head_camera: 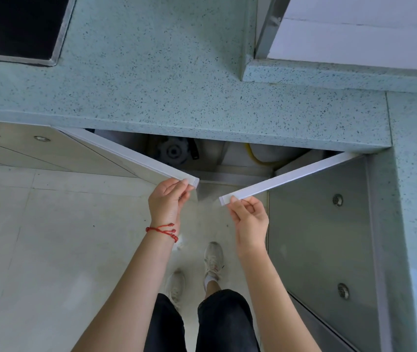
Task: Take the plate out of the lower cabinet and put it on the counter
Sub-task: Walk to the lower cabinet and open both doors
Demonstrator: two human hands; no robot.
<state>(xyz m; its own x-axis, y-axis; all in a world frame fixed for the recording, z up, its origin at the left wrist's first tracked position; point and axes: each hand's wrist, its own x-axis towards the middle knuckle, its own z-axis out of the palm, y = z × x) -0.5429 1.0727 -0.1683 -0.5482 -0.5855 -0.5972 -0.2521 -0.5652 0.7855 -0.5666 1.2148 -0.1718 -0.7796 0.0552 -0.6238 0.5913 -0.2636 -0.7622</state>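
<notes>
1. Speckled teal counter (pixel 177 80) overhangs the lower cabinet (pixel 227 158); both doors part-open.
2. Left hand (pixel 168 199) pinches the left door (pixel 136 156) edge; right hand (pixel 249 217) pinches the right door (pixel 288 175) edge.
3. Plate not visible; interior shadowed.
4. Advice: swing both doors fully wide, evenly, before reaching in.

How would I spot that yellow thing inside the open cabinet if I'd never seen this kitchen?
Start at the speckled green counter and look under its front edge, between the two white doors being pulled open. In the right half of the cabinet, a yellow hose curves around a pale rounded container. It is the only bright colour there; the round part to its left is black.
</notes>
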